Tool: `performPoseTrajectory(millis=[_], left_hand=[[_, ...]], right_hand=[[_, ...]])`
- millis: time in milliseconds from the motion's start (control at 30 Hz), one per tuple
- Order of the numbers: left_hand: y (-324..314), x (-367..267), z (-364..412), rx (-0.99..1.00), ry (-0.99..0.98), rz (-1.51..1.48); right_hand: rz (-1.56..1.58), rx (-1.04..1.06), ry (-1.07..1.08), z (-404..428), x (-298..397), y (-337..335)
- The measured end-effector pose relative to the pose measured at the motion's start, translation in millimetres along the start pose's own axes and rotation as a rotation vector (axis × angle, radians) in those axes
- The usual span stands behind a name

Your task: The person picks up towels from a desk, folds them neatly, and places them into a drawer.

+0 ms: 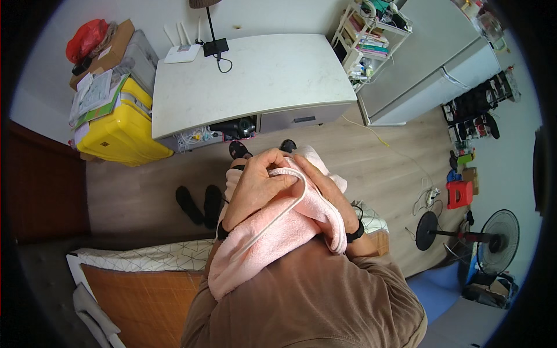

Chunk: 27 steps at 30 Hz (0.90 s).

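A pink terry towel (278,230) with a pale stitched edge lies bunched over my lap, some of it hanging down past my knees. My left hand (259,185) pinches a folded part of its edge between thumb and fingers. Against the right side of the bunched cloth, my right hand (324,182) grips the towel, its fingertips close to those of the left. Parts of the fingers of both hands are hidden by the folds. A black band circles each wrist.
Ahead stands a white desk (270,78) with a router (182,53) and a lamp (215,47). A yellow suitcase (130,126) is at left. Black slippers (189,205) lie on the floor. A pedestal fan (496,241) and red stool (459,194) stand right. Beneath me is a bed (143,296).
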<state>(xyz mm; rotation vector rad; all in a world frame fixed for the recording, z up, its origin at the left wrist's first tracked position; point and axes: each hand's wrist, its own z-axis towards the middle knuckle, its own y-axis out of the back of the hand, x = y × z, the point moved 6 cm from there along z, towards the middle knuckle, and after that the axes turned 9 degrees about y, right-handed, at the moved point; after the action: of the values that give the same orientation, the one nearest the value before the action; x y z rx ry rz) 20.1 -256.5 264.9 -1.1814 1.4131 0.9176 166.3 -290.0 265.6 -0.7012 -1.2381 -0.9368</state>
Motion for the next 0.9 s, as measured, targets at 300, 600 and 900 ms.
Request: performPoseTrajectory(millis=[300, 600, 900], left_hand=[[-3, 7, 7, -0.175, 0.106, 0.345], [63, -13, 27, -0.611, -0.214, 0.185], [97, -47, 14, -0.808, -0.604, 0.064]], right_hand=[[-0.329, 0.017, -0.064, -9, -3, 37], [-0.22, 0.002, -0.091, -29, -14, 16], [-0.888, 0.035, -0.117, -33, -136, 37]])
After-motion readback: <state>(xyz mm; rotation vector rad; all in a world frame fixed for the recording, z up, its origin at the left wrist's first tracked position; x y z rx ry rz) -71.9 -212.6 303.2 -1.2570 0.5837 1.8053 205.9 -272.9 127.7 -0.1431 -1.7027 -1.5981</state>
